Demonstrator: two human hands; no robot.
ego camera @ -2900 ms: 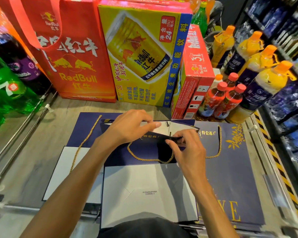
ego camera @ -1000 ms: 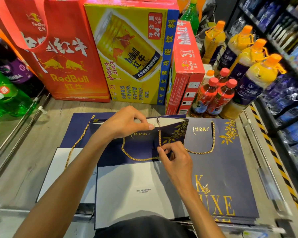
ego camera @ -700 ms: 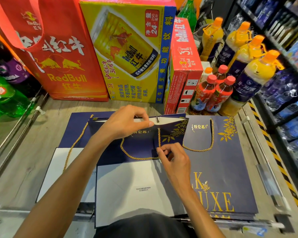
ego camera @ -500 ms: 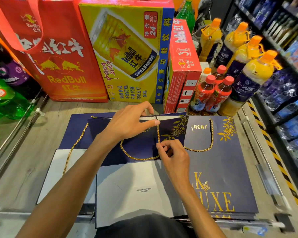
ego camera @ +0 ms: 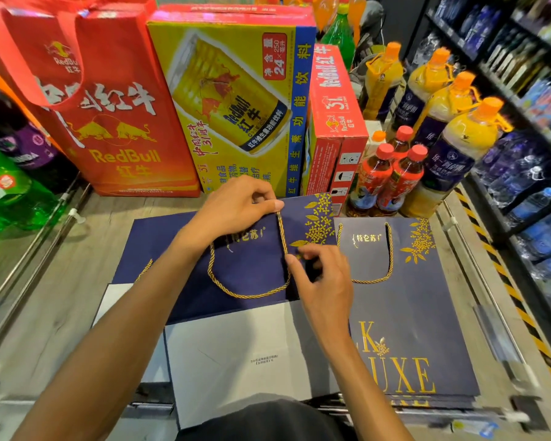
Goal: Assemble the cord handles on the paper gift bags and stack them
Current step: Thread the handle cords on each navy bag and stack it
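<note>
In the head view, our left hand [ego camera: 236, 208] pinches the far edge of the navy bag [ego camera: 252, 265], lying centre, its mouth now flattened shut. Our right hand [ego camera: 326, 281] pinches the gold cord [ego camera: 252, 295]: 1 handle looks nearly seated.

Navy gift bags [ego camera: 411, 313] are laid flat on wooden shelf [ego camera: 61, 297], near edge; Red Bull ctns [ego camera: 236, 106] & bottles [ego camera: 385, 179] are stood along far edge.

We read "RedBull" on the red bag [ego camera: 115, 128], "24" on the yellow box [ego camera: 229, 90], "7" on the green bottle [ego camera: 10, 192], and "UXE" on the navy gift bag [ego camera: 411, 313].
</note>
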